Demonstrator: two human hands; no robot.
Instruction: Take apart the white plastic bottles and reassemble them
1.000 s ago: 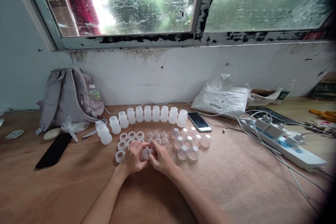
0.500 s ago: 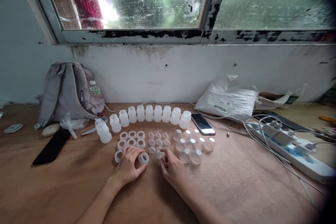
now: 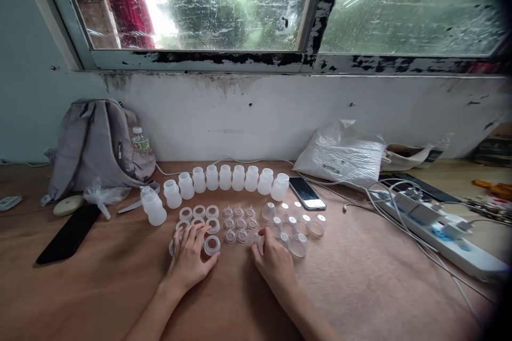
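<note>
My left hand rests over the translucent screw rings, which lie in rows on the table. Its fingers are spread, the thumb beside the nearest ring, and it hides some of the others. My right hand is closed in a pinch around a clear silicone bottle nipple, partly covered by the fingers. This is at the near right end of the rows of nipples. Clear dome caps sit just right of those fingers. Frosted baby bottles stand in an arc behind the parts.
A grey backpack, a black phone and a round pale disc are at the left. Another phone lies behind the caps. A white plastic bag and a power strip with tangled cables occupy the right.
The ring that my left hand held tilted now lies flat in the near row. My right hand has moved slightly right, leaving one nipple standing in the near row and pinching another.
</note>
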